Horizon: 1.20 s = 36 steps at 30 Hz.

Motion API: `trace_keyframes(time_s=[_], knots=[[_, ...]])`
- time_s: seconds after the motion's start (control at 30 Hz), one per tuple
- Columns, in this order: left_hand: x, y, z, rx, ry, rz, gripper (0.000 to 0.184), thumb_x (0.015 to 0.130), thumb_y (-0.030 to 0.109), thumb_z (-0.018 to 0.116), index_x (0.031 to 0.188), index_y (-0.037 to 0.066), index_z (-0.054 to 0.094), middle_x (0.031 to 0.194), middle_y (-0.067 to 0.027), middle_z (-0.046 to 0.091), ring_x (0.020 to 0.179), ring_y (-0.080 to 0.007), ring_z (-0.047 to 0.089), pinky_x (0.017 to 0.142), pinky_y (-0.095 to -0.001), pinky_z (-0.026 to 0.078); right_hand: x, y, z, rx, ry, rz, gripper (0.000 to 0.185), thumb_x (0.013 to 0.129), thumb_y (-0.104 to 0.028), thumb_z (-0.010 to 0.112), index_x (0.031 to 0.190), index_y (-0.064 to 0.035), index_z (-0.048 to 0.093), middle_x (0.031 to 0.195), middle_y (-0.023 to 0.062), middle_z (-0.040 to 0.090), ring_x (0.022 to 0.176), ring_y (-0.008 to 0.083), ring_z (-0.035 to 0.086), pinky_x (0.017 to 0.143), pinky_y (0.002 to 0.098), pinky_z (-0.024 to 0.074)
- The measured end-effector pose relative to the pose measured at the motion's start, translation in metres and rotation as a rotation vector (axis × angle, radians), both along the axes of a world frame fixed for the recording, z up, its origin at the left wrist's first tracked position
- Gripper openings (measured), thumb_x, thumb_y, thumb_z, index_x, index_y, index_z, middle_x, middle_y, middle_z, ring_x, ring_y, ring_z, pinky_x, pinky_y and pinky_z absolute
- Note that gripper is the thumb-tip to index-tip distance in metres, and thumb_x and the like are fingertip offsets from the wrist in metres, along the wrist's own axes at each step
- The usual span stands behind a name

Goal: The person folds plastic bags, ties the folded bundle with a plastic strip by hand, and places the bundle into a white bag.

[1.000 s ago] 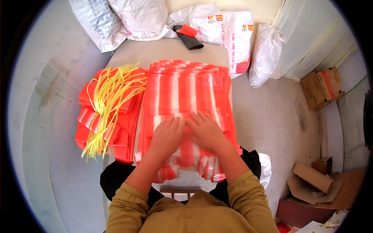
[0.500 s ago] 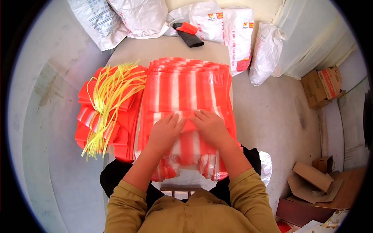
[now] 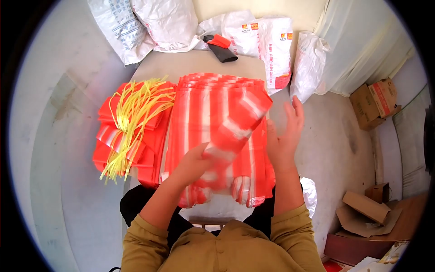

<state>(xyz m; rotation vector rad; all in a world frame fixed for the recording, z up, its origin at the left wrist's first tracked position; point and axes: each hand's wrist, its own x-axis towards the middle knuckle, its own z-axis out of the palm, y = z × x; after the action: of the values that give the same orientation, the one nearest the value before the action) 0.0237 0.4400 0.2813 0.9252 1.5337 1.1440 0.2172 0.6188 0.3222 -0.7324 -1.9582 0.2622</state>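
Note:
A folded red-and-white striped bag (image 3: 235, 131), partly blurred, slants up to the right above the stack, its lower end gripped in my left hand (image 3: 194, 164). My right hand (image 3: 286, 136) is raised at the stack's right edge, fingers spread, holding nothing. Beneath lies a pile of flat striped plastic bags (image 3: 195, 109) on the table (image 3: 190, 61). Left of it sits a pile of folded red bags (image 3: 147, 158), with a bundle of yellow strips (image 3: 131, 118) lying across the top.
A black roll with a red piece (image 3: 222, 51) lies at the table's far edge. White sacks (image 3: 165, 22) stand behind, and another white sack (image 3: 309, 63) is to the right. Cardboard boxes (image 3: 374, 104) are by the right wall; opened cardboard (image 3: 364, 215) lies at the lower right.
Both hands lay on the striped stack before. My left hand now holds a folded striped bag up off it, and my right hand has moved right and opened away from the stack.

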Motion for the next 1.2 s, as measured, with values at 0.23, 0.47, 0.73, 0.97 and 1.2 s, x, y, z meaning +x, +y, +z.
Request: trace_keyframes(time_s=[0.23,0.47,0.73,0.97,1.2], knots=[[0.028,-0.009,-0.046,-0.079,-0.7,0.135,0.067,0.093,-0.003,0.064,0.154,0.002,0.036,0.134,-0.014,0.062,0.117,-0.025,0.066,0.099,-0.0426,0.057,-0.017,-0.043,-0.122,-0.966,0.06,0.416,0.082,0.093,-0.008,0.069,0.161,0.0007,0.024,0.162,0.0192,0.034,0.142,0.0284,0.046,0.115,0.04,0.042],[0.053,-0.033,-0.048,-0.065,-0.727,0.321,0.085,0.093,-0.007,0.062,0.164,0.01,0.018,0.14,-0.015,0.057,0.119,-0.0245,0.064,0.098,-0.0429,0.058,-0.025,-0.062,-0.112,-1.051,0.075,0.343,0.082,0.086,-0.01,0.076,0.158,-0.0042,0.037,0.155,0.0216,0.043,0.145,0.0319,0.043,0.114,0.0403,0.0446],[0.064,-0.05,-0.073,0.007,-0.382,0.294,0.095,0.09,-0.004,0.067,0.167,0.011,0.014,0.163,-0.0194,0.032,0.136,-0.0238,0.051,0.103,-0.0346,0.05,-0.031,-0.085,-0.116,-1.064,0.054,0.371,0.097,0.086,-0.007,0.077,0.164,-0.0059,0.02,0.157,0.0184,0.04,0.132,0.0261,0.055,0.106,0.0358,0.0516],[0.072,-0.063,-0.052,-0.031,-0.222,0.234,0.101,0.087,0.005,0.073,0.168,0.008,0.012,0.168,-0.0224,0.023,0.15,-0.0249,0.033,0.114,-0.0343,0.04,-0.031,-0.095,-0.096,-1.177,0.064,0.435,0.103,0.081,-0.001,0.08,0.164,-0.007,0.02,0.151,0.0173,0.047,0.131,0.0256,0.056,0.103,0.0372,0.0542],[0.076,-0.067,-0.072,0.006,-0.001,0.206,0.102,0.088,0.006,0.071,0.168,0.008,0.008,0.166,-0.0224,0.029,0.134,-0.0225,0.05,0.104,-0.0328,0.048,-0.032,-0.096,-0.097,-1.164,0.06,0.407,0.101,0.078,0.004,0.079,0.163,-0.0089,0.026,0.151,0.0172,0.047,0.126,0.0254,0.059,0.099,0.0358,0.0558]])
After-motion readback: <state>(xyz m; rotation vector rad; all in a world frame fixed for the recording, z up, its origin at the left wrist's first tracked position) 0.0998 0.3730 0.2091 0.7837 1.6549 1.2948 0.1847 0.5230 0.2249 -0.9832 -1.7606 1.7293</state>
